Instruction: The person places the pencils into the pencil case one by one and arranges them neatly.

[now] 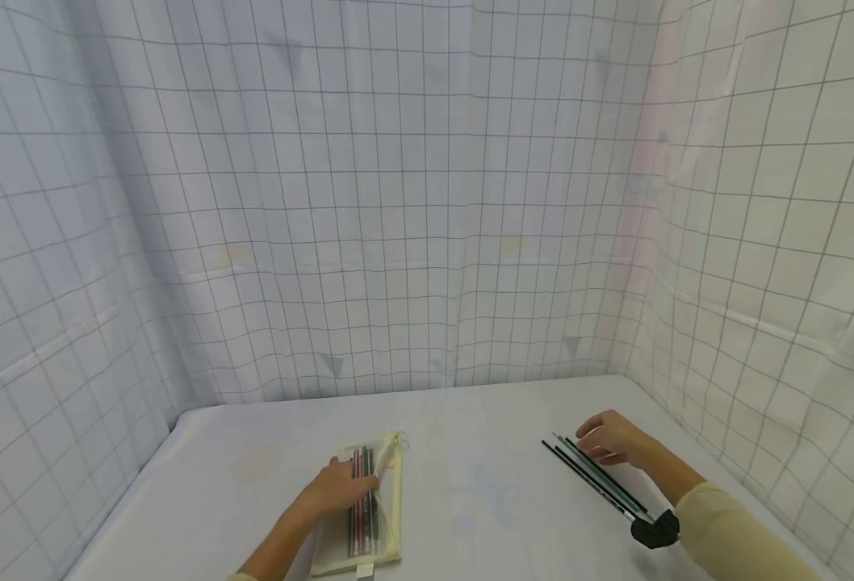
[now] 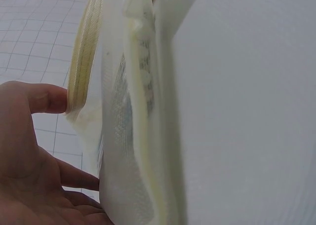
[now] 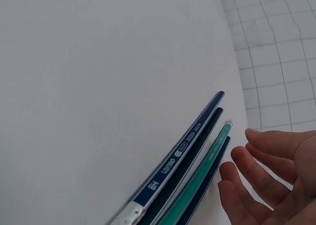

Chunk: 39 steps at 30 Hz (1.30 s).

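Observation:
A pale yellow mesh zip pencil case (image 1: 395, 516) lies on the table with several coloured pencils (image 1: 357, 524) showing through it. My left hand (image 1: 336, 486) rests across it, thumb and fingers spread. In the left wrist view the thumb (image 2: 49, 98) touches the yellow zip edge (image 2: 85, 62), while the other fingers lie against the mesh. Toward the right, several loose pencils (image 1: 594, 474), dark blue and one green (image 3: 197, 184), lie side by side. Beside their far ends is my right hand (image 1: 613, 440), its fingers loosely bent and holding nothing.
A white cloth covers the table (image 1: 470, 452). White curtains with a grid pattern (image 1: 412, 202) hang behind it and along both sides. A black device (image 1: 655, 529) sits by my right wrist, overlapping the near ends of the pencils in the head view.

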Each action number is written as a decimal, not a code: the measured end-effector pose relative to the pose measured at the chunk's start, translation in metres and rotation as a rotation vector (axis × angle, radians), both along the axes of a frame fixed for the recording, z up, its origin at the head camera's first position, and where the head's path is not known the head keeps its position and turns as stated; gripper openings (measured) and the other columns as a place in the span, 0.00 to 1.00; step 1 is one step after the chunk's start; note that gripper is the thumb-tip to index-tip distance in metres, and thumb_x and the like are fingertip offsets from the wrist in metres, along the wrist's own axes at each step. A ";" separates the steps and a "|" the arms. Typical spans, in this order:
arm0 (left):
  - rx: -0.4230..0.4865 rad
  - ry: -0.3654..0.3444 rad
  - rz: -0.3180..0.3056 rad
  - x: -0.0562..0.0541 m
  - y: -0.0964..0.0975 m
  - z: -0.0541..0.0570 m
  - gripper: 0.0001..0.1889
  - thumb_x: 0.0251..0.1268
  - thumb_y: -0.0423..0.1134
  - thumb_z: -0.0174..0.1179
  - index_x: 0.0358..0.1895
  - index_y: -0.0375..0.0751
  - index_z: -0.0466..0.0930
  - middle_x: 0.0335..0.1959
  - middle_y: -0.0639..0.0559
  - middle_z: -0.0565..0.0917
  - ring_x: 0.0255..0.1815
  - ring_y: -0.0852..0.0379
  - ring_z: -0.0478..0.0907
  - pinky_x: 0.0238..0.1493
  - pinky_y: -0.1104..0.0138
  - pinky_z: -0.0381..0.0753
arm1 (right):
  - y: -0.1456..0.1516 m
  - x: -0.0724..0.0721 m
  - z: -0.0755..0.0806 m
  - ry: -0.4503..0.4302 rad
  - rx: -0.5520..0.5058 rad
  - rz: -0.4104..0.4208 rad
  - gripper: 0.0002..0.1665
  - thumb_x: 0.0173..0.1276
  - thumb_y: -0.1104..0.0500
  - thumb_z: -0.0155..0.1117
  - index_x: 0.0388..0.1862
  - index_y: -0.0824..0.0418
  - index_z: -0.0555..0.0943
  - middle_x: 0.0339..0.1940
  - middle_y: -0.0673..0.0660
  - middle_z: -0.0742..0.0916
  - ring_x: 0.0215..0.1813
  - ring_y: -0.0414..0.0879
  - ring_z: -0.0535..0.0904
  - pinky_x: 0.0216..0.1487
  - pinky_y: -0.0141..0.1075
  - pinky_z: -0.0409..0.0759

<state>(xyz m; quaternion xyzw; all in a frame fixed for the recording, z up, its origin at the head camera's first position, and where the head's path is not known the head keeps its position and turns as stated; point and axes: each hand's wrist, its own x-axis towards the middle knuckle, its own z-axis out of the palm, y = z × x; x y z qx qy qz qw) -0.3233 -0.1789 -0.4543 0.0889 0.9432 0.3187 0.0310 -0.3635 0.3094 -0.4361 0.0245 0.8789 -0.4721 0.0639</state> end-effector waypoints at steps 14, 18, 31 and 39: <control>0.012 -0.026 0.007 0.002 0.001 0.000 0.39 0.65 0.51 0.59 0.64 0.15 0.72 0.65 0.13 0.68 0.72 0.15 0.54 0.68 0.29 0.57 | 0.019 0.001 -0.027 0.071 0.153 0.003 0.07 0.65 0.65 0.72 0.41 0.66 0.87 0.31 0.54 0.84 0.30 0.46 0.77 0.30 0.38 0.79; 0.012 -0.017 0.012 0.001 0.000 0.000 0.39 0.65 0.52 0.59 0.64 0.15 0.71 0.65 0.14 0.69 0.73 0.16 0.53 0.68 0.29 0.56 | 0.016 0.000 -0.027 0.147 0.209 0.058 0.06 0.65 0.66 0.71 0.40 0.67 0.87 0.29 0.53 0.84 0.28 0.46 0.77 0.29 0.38 0.79; -0.003 -0.016 0.007 0.002 0.001 -0.002 0.38 0.66 0.52 0.59 0.63 0.14 0.72 0.63 0.15 0.71 0.73 0.16 0.54 0.68 0.29 0.57 | 0.008 -0.006 -0.022 0.217 0.431 0.089 0.09 0.55 0.70 0.71 0.37 0.69 0.87 0.33 0.56 0.87 0.27 0.47 0.80 0.28 0.41 0.82; -0.002 -0.003 0.012 0.003 0.000 -0.001 0.38 0.65 0.52 0.59 0.62 0.14 0.73 0.63 0.15 0.71 0.73 0.16 0.55 0.67 0.29 0.58 | 0.006 -0.007 -0.019 0.229 0.481 0.103 0.09 0.54 0.70 0.72 0.37 0.69 0.87 0.33 0.57 0.87 0.27 0.47 0.80 0.27 0.40 0.82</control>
